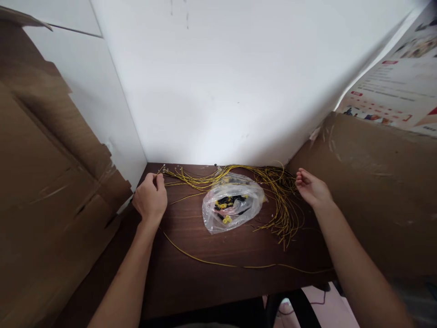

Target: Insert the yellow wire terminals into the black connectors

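Observation:
A bundle of thin yellow and black wires [235, 169] stretches across the back of the dark wooden table, fanning out and drooping at its right end. Small pale connectors [164, 168] tip its left end. There my left hand [150, 196] is closed in a pinch on a yellow wire. My right hand [312, 187] is beside the bundle's right end, fingertips pressed together; what they hold, if anything, is too small to make out. Between my hands lies an open clear plastic bag [208, 216] with black and yellow connector parts [230, 202] inside.
One loose yellow wire [205, 261] curves along the front of the table [191, 287]. Cardboard panels stand at the left [44, 173] and right [372, 191], with a white wall [211, 91] behind. A printed sheet [392, 86] hangs at upper right.

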Tool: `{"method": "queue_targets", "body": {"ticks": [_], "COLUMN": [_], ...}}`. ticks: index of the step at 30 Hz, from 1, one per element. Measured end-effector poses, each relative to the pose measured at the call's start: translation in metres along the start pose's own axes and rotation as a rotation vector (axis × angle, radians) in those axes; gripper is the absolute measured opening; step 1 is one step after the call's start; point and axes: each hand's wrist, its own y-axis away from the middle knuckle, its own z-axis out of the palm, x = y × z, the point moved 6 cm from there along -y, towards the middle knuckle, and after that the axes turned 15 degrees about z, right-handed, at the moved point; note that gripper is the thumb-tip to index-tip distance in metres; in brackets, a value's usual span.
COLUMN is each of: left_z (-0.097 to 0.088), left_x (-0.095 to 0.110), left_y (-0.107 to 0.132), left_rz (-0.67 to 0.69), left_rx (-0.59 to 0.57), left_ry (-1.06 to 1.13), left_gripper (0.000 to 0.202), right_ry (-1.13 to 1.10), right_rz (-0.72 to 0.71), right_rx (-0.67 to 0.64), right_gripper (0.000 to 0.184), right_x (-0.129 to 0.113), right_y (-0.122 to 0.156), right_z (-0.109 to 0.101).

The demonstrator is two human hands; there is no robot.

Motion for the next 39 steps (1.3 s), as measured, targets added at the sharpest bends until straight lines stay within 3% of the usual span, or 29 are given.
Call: {"method": "queue_targets", "body": {"ticks": [4, 7, 10, 13, 18, 26, 34, 39], "left_z": [-0.001, -0.001, 0.001, 0.006, 0.012, 0.015, 0.018, 0.019], "left_x": [0.000, 0.001, 0.004, 0.008, 0.009, 0.012, 0.015, 0.019], "left_y": [0.000, 0.000, 0.000, 0.001, 0.002, 0.004, 0.006, 0.008], "left_rz": [-0.004, 0.000, 0.034, 0.075, 0.102, 0.112, 0.156, 0.175], "left_rx": [-0.020, -0.022, -0.027, -0.061, -0.098, -0.130, -0.168, -0.190], "left_ry": [-0.016, -0.005, 0.031, 0.063, 0.128, 0.148, 0.191, 0.206], "left_gripper": [0.035, 0.035, 0.034, 0.034, 0.032, 0.031, 0.033, 0.031], "right_ry": [0.561, 1.035, 1.320, 1.533, 1.694, 1.446, 1.337, 1.306], "right_rz": [-0.279, -0.575, -0.862, -0.993, -1.018, -0.920, -0.817, -0.718], "right_rx": [-0.117, -0.138, -0.226, -0.323, -0.281, -0.283, -0.255, -0.281], "right_gripper": [0.012, 0.018, 0.024, 0.035, 0.026, 0.012, 0.014, 0.017], "right_x": [0.012, 0.031, 0.059, 0.088, 0.100, 0.079, 0.064, 0.066], "right_y": [0.027, 0.046, 0.059, 0.060, 0.055, 0.061, 0.070, 0.085], "right_z": [0.029, 0.053, 0.079, 0.099, 0.109, 0.095, 0.085, 0.089]}}
